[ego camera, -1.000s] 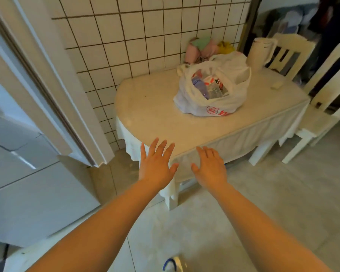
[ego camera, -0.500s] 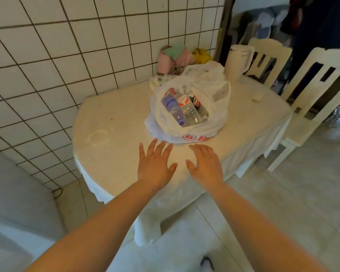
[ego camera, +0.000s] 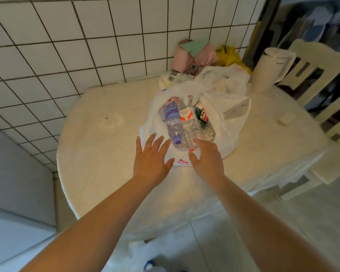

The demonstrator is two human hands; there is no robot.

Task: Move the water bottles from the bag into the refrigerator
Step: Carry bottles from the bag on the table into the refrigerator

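At the far left a pale grey panel (ego camera: 18, 173) is cut off by the frame edge, too little of it showing to tell what it is. The left hand (ego camera: 151, 160) hovers palm down with its fingers (ego camera: 148, 140) spread and straight, holding nothing; their tips lie just at the near left edge of the white plastic bag (ego camera: 230, 134). Just beyond those fingertips, inside the open bag, lies a water bottle with a purple label (ego camera: 172, 122), its purple cap toward the hands. Beside it, to the right, is a clear bottle with a red and white label (ego camera: 188, 126), and further right a third bottle (ego camera: 203, 120), mostly buried, its label hard to read. The right hand (ego camera: 207, 160) reaches over the bag's near rim, fingers loosely extended; its fingertips hide the clear bottle's near end, and whether they touch it cannot be told.

The bag sits on a rounded surface (ego camera: 106, 154) covered by a cream cloth, pushed against a white tiled wall (ego camera: 67, 46). Behind the bag, beyond the fingers, are blurred pink and green items (ego camera: 192, 54) and something yellow (ego camera: 228, 55), neither clear enough to identify. Right of them stands a white jug (ego camera: 271, 69), and cream chairs (ego camera: 312, 71) are cut off at the right edge. The floor (ego camera: 283, 222) is pale tile.
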